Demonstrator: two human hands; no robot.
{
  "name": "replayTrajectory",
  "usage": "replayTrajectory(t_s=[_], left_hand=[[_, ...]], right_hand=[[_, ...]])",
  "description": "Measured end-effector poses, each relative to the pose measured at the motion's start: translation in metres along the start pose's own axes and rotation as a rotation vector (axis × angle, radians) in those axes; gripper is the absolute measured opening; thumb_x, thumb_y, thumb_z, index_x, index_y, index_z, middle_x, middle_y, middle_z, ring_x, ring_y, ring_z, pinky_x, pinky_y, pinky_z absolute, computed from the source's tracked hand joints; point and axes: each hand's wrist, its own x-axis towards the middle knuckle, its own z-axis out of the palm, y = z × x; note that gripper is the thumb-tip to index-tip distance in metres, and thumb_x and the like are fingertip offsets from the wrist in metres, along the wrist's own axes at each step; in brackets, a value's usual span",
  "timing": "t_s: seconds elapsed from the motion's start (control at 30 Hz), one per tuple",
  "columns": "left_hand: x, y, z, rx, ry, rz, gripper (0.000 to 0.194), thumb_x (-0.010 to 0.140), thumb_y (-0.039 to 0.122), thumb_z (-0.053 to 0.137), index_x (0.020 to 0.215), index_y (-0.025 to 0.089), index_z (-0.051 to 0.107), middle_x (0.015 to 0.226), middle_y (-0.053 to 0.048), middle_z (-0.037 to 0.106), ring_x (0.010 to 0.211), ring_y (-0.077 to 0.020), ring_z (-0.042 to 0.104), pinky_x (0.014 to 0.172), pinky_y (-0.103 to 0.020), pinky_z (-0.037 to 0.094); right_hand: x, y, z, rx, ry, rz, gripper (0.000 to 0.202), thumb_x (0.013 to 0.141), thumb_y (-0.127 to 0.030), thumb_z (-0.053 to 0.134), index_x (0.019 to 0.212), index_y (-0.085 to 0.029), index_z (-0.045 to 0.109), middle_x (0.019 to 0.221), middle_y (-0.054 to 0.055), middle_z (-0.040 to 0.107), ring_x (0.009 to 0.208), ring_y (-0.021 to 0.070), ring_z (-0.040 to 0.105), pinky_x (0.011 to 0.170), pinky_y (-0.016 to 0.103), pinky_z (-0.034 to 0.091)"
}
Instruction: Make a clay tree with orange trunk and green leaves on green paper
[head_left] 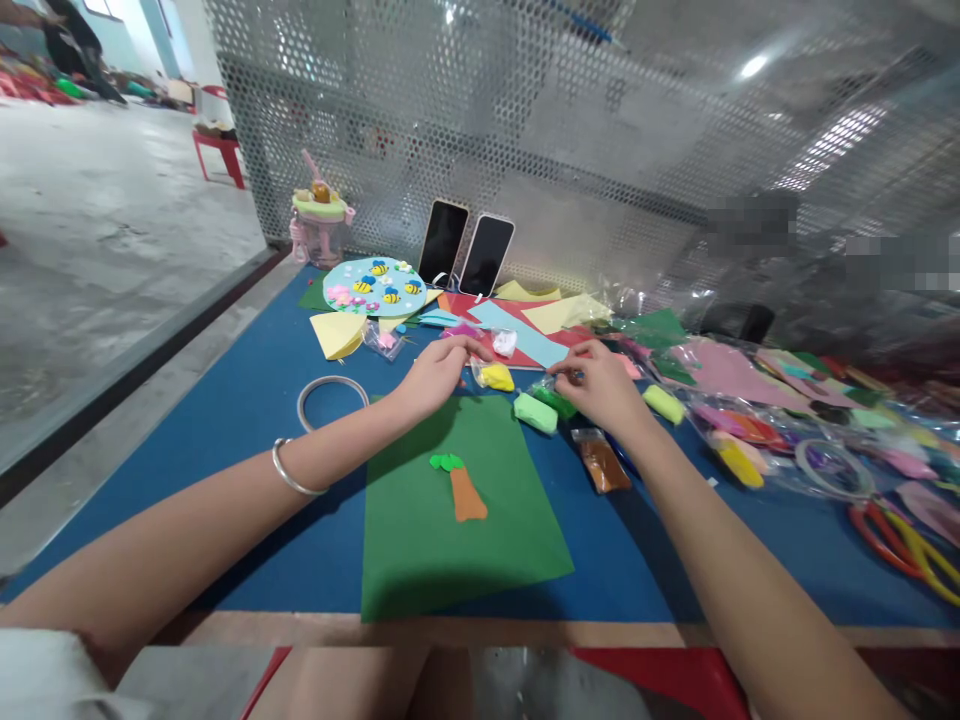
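My left hand point(439, 375) is over the table with its fingers stretched forward, next to a piece of yellow clay point(496, 377) in clear wrap. The fingers of my right hand point(600, 385) are bent together at the top of a clear packet of dark green clay point(555, 397). Beside that packet lies a wrapped light green clay block point(535, 413). Nearer to me, a green paper sheet point(420, 540) carries a flat brown tree trunk point(469, 495) with small bright green pieces point(447, 462) at its upper left.
A brown clay packet point(601, 462) and a tape roll point(330, 400) lie near my arms. Two phones point(486, 255) lean against the perforated metal panel point(360, 90). A bee-decorated blue oval point(375, 287) and a cup point(321, 230) stand left; scissors point(904, 545) and bagged clay lie right.
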Motion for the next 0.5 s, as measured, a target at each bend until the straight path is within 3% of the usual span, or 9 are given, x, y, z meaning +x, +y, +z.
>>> replayTrajectory(t_s=[0.13, 0.23, 0.37, 0.5], left_hand=[[-0.002, 0.000, 0.002, 0.085, -0.014, 0.006, 0.025, 0.083, 0.021, 0.041, 0.085, 0.017, 0.065, 0.069, 0.000, 0.052, 0.062, -0.0135, 0.049, 0.058, -0.026, 0.044], [-0.004, 0.001, 0.003, 0.167, -0.032, 0.038, 0.013, 0.074, 0.018, 0.057, 0.085, 0.017, 0.064, 0.070, 0.001, 0.049, 0.065, -0.0143, 0.047, 0.063, -0.027, 0.042], [-0.007, -0.004, 0.004, 0.286, -0.063, 0.160, 0.026, 0.075, 0.018, 0.063, 0.101, 0.018, 0.061, 0.081, -0.002, 0.051, 0.077, -0.0171, 0.050, 0.074, -0.031, 0.044], [-0.010, -0.007, 0.008, 0.316, -0.024, 0.204, 0.048, 0.078, 0.031, 0.066, 0.121, 0.019, 0.049, 0.106, -0.009, 0.051, 0.088, -0.0198, 0.053, 0.074, -0.033, 0.047]], right_hand=[[0.002, 0.004, 0.006, 0.009, -0.045, 0.037, 0.021, 0.068, -0.034, 0.073, 0.075, -0.015, 0.075, 0.075, 0.006, 0.054, 0.070, 0.0206, 0.058, 0.069, 0.036, 0.049], [0.004, 0.006, 0.002, 0.029, -0.059, 0.047, 0.017, 0.068, -0.033, 0.074, 0.071, -0.017, 0.075, 0.072, 0.005, 0.057, 0.067, 0.0190, 0.058, 0.065, 0.033, 0.048], [0.008, -0.005, -0.014, 0.118, 0.053, 0.034, 0.015, 0.073, -0.034, 0.069, 0.070, -0.021, 0.074, 0.082, 0.006, 0.062, 0.075, 0.0202, 0.060, 0.065, 0.033, 0.049], [0.010, -0.035, -0.020, 0.450, 0.226, 0.069, 0.016, 0.071, -0.038, 0.071, 0.072, -0.022, 0.073, 0.087, 0.005, 0.060, 0.083, 0.0210, 0.061, 0.070, 0.034, 0.053]])
